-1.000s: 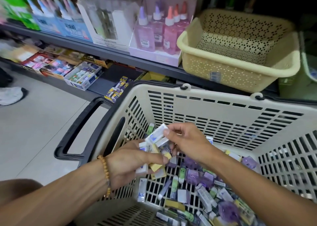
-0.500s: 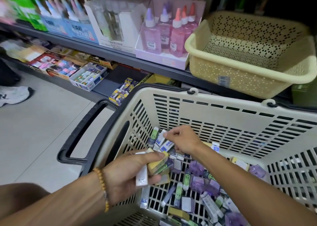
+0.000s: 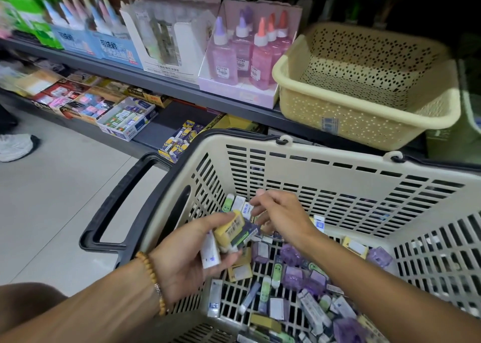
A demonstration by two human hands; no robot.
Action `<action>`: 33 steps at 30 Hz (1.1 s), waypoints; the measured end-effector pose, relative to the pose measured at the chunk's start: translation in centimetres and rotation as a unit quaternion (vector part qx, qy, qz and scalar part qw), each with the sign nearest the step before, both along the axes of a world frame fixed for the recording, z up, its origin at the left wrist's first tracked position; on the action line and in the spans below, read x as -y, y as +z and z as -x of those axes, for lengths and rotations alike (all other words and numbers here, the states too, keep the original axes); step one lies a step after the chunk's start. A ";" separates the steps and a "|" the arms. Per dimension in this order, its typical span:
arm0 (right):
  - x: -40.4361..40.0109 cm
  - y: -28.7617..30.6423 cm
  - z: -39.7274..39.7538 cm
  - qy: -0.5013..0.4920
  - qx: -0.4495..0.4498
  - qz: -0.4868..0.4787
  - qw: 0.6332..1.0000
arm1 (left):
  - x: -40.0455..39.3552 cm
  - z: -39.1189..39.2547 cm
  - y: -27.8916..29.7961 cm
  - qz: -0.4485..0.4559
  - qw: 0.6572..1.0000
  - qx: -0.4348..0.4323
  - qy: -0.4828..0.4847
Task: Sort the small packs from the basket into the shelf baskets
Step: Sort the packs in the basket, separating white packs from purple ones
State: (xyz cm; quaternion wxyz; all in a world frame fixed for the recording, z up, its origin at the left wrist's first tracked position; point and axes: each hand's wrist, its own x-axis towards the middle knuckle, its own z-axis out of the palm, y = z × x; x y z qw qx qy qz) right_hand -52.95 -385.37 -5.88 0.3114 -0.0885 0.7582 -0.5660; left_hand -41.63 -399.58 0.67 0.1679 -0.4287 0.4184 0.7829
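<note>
A cream shopping basket (image 3: 307, 158) with a black handle (image 3: 114, 204) holds several small packs (image 3: 294, 280): white, yellow, green and purple ones. My left hand (image 3: 187, 257) grips a bunch of packs (image 3: 231, 232), yellow and white among them, over the basket's left side. My right hand (image 3: 281, 215) reaches down into the far left corner, its fingers curled at a white pack (image 3: 246, 208); I cannot tell whether they pinch it. A yellow perforated shelf basket (image 3: 364, 93) stands on the upper shelf, with nothing visible inside.
Left of the shelf basket stand pink glue bottles (image 3: 242, 56) in a display box and more boxed bottles (image 3: 161, 41). A lower shelf carries boxes of erasers (image 3: 125, 119). A green basket (image 3: 468, 113) shows at the right edge. A white shoe (image 3: 15, 146) is on the floor at left.
My right hand has gone from beside the left hand's bunch down into the basket's far left corner. The left hand keeps its bunch and has lowered slightly.
</note>
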 end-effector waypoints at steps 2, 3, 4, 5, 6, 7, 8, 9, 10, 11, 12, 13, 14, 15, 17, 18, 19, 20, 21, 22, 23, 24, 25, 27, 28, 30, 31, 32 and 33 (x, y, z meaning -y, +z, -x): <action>-1.0 1.3 -0.6 0.080 0.056 0.032 0.995 | -0.1 0.1 0.2 -0.004 1.000 -0.008 0.011; -1.3 1.8 -1.0 0.109 0.071 0.041 0.991 | -0.2 0.2 0.2 -0.005 1.000 -0.012 0.013; -1.5 2.1 -1.3 0.119 0.079 0.050 0.988 | -0.2 0.2 0.2 -0.004 1.000 -0.015 0.012; -1.5 2.2 -1.6 0.110 0.086 0.058 0.989 | -0.3 0.2 0.2 0.001 1.000 -0.018 0.007; -1.5 2.3 -1.9 0.091 0.096 0.066 0.989 | -0.3 0.3 0.3 0.011 1.000 -0.022 -0.003; -1.5 2.3 -2.0 0.073 0.112 0.078 0.988 | -0.4 0.3 0.3 0.027 0.999 -0.027 -0.018; -1.4 2.4 -2.2 0.059 0.133 0.093 0.985 | -0.5 0.3 0.3 0.045 0.998 -0.032 -0.034; -1.4 2.4 -2.3 0.050 0.153 0.108 0.981 | -0.5 0.3 0.3 0.062 0.996 -0.040 -0.050; -1.5 2.5 -2.3 0.046 0.170 0.119 0.977 | -0.6 0.3 0.4 0.079 0.994 -0.046 -0.061; -1.6 2.5 -2.3 0.044 0.182 0.126 0.974 | -0.7 0.4 0.4 0.093 0.992 -0.049 -0.064; -1.7 2.6 -2.2 0.042 0.190 0.127 0.973 | -0.7 0.4 0.4 0.104 0.992 -0.051 -0.057; -2.1 2.6 -1.9 0.039 0.198 0.128 0.971 | -0.9 0.5 0.4 0.116 0.991 -0.052 -0.043; -2.5 2.5 -1.6 0.035 0.207 0.131 0.969 | -1.0 0.6 0.3 0.128 0.990 -0.050 -0.028; -2.9 2.5 -1.3 0.031 0.215 0.134 0.967 | -1.1 0.7 0.2 0.140 0.989 -0.048 -0.020; -3.9 2.3 -0.4 0.013 0.211 0.113 0.971 | -1.3 0.7 -0.1 0.153 0.987 -0.040 -0.013; -4.3 2.1 0.0 0.000 0.191 0.076 0.979 | -1.3 0.8 -0.2 0.156 0.987 -0.036 -0.006; -4.5 1.7 0.5 -0.009 0.157 0.016 0.987 | -1.3 0.8 -0.2 0.158 0.987 -0.032 0.003; -4.6 1.2 0.9 -0.011 0.119 -0.047 0.992 | -1.2 0.9 -0.2 0.159 0.987 -0.030 0.013; -4.5 0.6 1.3 -0.012 0.090 -0.095 0.991 | -1.1 1.0 -0.2 0.159 0.987 -0.030 0.022; -4.1 0.0 1.6 -0.017 0.076 -0.121 0.990 | -1.0 1.1 -0.1 0.156 0.987 -0.031 0.028; -3.5 -0.7 1.7 -0.028 0.070 -0.129 0.989 | -0.9 1.1 -0.1 0.154 0.987 -0.033 0.031; -2.8 -1.3 1.8 -0.041 0.065 -0.128 0.989 | -0.9 1.2 -0.1 0.152 0.987 -0.034 0.032; -2.0 -1.9 1.7 -0.054 0.058 -0.125 0.989 | -0.8 1.2 -0.1 0.152 0.987 -0.035 0.031; -0.8 -2.7 1.5 -0.082 0.033 -0.122 0.989 | -0.8 1.2 -0.3 0.150 0.988 -0.033 0.033; -0.5 -2.8 1.4 -0.092 0.016 -0.126 0.988 | -0.8 1.2 -0.3 0.149 0.988 -0.033 0.034; -0.8 -2.8 1.3 -0.094 -0.033 -0.161 0.982 | -0.7 1.3 -0.3 0.146 0.988 -0.033 0.039; -1.2 -2.7 1.3 -0.089 -0.063 -0.191 0.975 | -0.7 1.3 -0.3 0.145 0.988 -0.033 0.043; -1.8 -2.5 1.4 -0.084 -0.086 -0.222 0.967 | -0.7 1.4 -0.3 0.144 0.988 -0.033 0.047; -2.2 -2.3 1.5 -0.083 -0.098 -0.242 0.962 | -0.7 1.4 -0.3 0.142 0.988 -0.035 0.050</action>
